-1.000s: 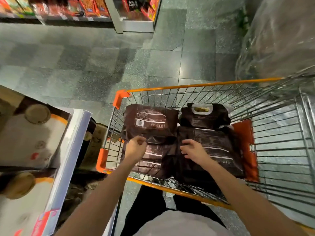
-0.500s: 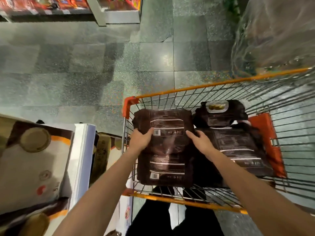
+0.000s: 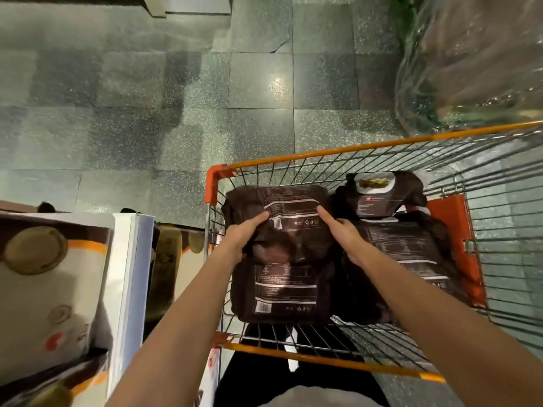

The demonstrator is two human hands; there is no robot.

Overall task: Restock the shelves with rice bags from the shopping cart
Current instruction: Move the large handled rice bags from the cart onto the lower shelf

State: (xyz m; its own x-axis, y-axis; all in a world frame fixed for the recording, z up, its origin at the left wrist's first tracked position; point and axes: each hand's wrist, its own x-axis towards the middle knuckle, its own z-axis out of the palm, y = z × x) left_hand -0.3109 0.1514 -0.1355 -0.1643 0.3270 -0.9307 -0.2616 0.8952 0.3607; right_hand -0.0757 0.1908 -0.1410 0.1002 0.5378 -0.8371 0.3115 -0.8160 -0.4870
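While the left hand [image 3: 242,235] and right hand [image 3: 342,235] clasp its sides, thumbs flat on top, the dark brown rice bag [image 3: 286,277] sits left in the orange shopping cart [image 3: 216,183], its white print too blurred to read.

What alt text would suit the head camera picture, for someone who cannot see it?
A person's left hand and right hand grip a dark brown rice bag by its sides in an orange-rimmed wire shopping cart. More dark bags lie to its right; a shelf of pale packages stands left.
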